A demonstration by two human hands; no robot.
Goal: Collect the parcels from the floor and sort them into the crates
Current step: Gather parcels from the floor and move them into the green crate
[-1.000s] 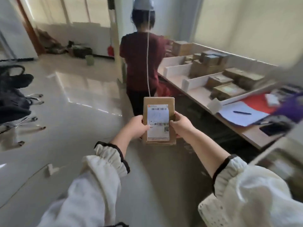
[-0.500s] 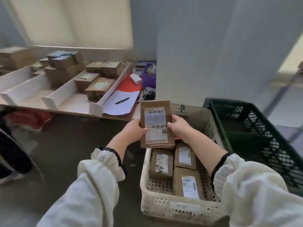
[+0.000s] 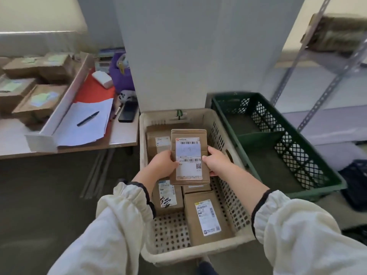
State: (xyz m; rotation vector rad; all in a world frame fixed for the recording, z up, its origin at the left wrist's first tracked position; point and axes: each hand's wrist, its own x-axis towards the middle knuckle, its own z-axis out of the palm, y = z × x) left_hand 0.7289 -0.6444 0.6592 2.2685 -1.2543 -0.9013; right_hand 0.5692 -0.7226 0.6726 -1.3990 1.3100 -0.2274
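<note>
- Over the beige crate [image 3: 198,253], the left grip [image 3: 162,165] and right grip [image 3: 216,161] are each clamped on a long edge of one brown parcel [image 3: 188,151]. The thumbs lie on its top face and the fingers are curled beneath.
- The parcel is held roughly level with its label upward, above the middle of the crate. Whether it already touches the boxes below cannot be told.
- Change noted: a second ago the same parcel was held out over open floor, with another person ahead. Half a second ago it was at the crate's edge. It is now squarely over the crate interior, and the two-sided hold is unchanged.
- Assessment: the carry appears finished and placement is in hand. What remains for this parcel is to lower and release it.
- Beige crate contents:
  - a far-left box [image 3: 158,143];
  - a near-left box [image 3: 167,195] with handwriting on its label;
  - a larger near-right box [image 3: 206,217];
  - a fourth box [image 3: 196,188], mostly hidden under the held parcel.
- Bare perforated floor shows at the crate's near-left corner.
- A green crate [image 3: 317,192] stands just beside it on the right, split by a divider. No parcels are visible in either compartment.
- A dark crate [image 3: 355,179] sits at the right edge; its contents are not visible.
- A table [image 3: 123,135] to the left carries a white tray [image 3: 59,108] holding several brown boxes, papers with a pen [image 3: 87,119], and a phone [image 3: 128,111].
- Metal shelving [image 3: 327,90] on the right bears a wrapped bundle [image 3: 337,32].
</note>
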